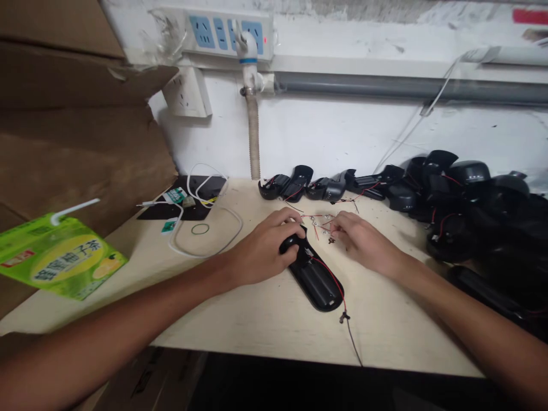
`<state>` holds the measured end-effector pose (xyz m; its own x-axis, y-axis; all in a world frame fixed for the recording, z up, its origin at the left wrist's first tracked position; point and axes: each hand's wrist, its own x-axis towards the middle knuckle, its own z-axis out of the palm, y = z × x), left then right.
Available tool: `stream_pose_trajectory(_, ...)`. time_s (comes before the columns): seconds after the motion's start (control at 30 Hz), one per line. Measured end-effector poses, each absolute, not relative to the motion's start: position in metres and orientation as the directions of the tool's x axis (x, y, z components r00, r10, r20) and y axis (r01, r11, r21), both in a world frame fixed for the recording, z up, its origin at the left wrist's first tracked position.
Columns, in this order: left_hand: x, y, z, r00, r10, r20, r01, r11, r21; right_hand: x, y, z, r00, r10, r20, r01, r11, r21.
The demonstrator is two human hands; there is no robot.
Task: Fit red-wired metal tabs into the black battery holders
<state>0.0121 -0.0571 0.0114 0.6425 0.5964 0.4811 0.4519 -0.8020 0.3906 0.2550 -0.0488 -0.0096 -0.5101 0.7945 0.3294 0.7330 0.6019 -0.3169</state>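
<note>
My left hand is wrapped round the upper end of a black plastic housing, which lies at a slant on the table. A red wire runs along the housing to a small dark part, from which a dark wire hangs toward the table's front edge. My right hand is just right of the housing, its fingers pinched together at a small group of metal parts with thin red wires. Whether one of these parts is between the fingertips is too small to make out.
Many black housings are piled at the right, with more along the wall. At the left are a green drink carton with a straw, a white cable, a black sheet and cardboard. A power strip hangs on the wall.
</note>
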Motion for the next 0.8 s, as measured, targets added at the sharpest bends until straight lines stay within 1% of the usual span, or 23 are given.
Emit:
stream_pose_trajectory(0.1, 0.0115, -0.0570, 0.0107, 0.648, 0.601, 0.467, 0.460, -0.798, 0.389, 0.2579, -0.0490, -0.0057, -0.484, 0.813, 0.324, 0.748, 0.577, -0.328)
stream_pose_trajectory(0.27, 0.0113, -0.0569, 0.0104, 0.660, 0.597, 0.456, 0.459, -0.801, 0.384, 0.2575, -0.0505, -0.0022, -0.498, 0.832, 0.245, 0.773, 0.554, -0.309)
stream_pose_trajectory(0.33, 0.0111, -0.0566, 0.0103, 0.666, 0.590, 0.457, 0.453, -0.806, 0.381, 0.2569, -0.0507, -0.0022, -0.494, 0.841, 0.222, 0.777, 0.542, -0.321)
stream_pose_trajectory(0.5, 0.0103, -0.0557, 0.0099, 0.687, 0.565, 0.457, 0.436, -0.824, 0.362, 0.2600, -0.0501, -0.0001, -0.550, 0.810, 0.203, 0.743, 0.586, -0.323)
stream_pose_trajectory(0.67, 0.0101, -0.0555, 0.0092, 0.696, 0.553, 0.457, 0.430, -0.831, 0.352, 0.2632, -0.0472, 0.0007, -0.469, 0.867, 0.168, 0.791, 0.497, -0.356)
stream_pose_trajectory(0.8, 0.0100, -0.0561, 0.0090, 0.701, 0.551, 0.453, 0.433, -0.833, 0.344, 0.2643, -0.0451, -0.0038, -0.416, 0.894, 0.165, 0.825, 0.447, -0.347)
